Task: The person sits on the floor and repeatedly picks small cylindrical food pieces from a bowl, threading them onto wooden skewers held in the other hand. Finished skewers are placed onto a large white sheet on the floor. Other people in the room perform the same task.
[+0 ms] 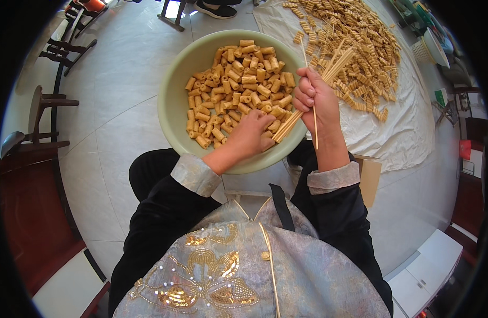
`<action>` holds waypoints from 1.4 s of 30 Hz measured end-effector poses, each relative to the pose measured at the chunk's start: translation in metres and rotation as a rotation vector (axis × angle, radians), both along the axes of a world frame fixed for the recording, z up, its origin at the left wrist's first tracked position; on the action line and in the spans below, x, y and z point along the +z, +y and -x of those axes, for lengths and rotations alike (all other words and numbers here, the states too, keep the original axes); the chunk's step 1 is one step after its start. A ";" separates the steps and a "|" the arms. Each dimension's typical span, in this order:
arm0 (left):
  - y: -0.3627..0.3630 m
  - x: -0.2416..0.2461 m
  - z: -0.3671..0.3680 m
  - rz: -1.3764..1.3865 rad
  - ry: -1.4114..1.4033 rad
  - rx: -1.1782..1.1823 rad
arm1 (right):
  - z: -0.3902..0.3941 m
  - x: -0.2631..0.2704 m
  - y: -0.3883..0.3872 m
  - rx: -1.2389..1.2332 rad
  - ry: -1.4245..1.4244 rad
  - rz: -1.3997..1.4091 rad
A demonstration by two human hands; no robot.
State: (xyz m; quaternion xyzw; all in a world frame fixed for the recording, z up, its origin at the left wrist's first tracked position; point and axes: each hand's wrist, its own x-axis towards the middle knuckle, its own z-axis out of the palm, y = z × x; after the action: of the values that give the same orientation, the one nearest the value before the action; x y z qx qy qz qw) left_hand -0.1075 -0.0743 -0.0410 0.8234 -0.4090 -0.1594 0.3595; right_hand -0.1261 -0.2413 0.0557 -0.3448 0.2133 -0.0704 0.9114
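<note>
A large pale green plastic basin (pixel 169 115) lies before me, holding a heap of short tan rolls (pixel 236 75) that look like rolled bean curd. My left hand (pixel 250 133) reaches into its near right side, fingers bent down among the rolls. Whether a roll is between those fingertips is hidden. Over the basin's right rim, my right hand (pixel 317 93) is closed around a bundle of thin wooden skewers (pixel 287 126). One single skewer (pixel 315 129) stands apart from the bundle in the same hand, pointing away from me, with no roll on it.
Right of the basin, a pile of skewered rolls (pixel 359 47) lies on a whitish sheet (pixel 406 139) on the tiled floor. An opened cardboard box (pixel 370 179) sits by my right forearm. Wooden chairs (pixel 37 115) stand at left. A person's shoe (pixel 215 10) shows beyond the basin.
</note>
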 end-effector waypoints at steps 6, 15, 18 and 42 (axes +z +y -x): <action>-0.001 -0.008 0.014 -0.090 -0.124 -0.032 | 0.000 -0.002 0.007 0.098 0.037 0.038; 0.022 -0.039 -0.034 0.009 0.041 0.259 | 0.000 -0.010 0.010 0.157 0.079 0.061; 0.026 -0.033 -0.057 0.038 0.618 0.455 | -0.002 -0.011 0.014 0.223 0.137 0.086; 0.052 0.029 -0.095 0.992 1.453 0.753 | -0.004 -0.009 0.056 0.620 0.238 0.443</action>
State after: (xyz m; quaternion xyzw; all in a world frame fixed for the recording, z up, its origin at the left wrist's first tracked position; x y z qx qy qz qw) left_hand -0.0130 -0.0224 -0.0124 0.3546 0.1847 -0.3139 0.8612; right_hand -0.1224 -0.1856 0.0464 -0.5867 0.1831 0.2041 0.7620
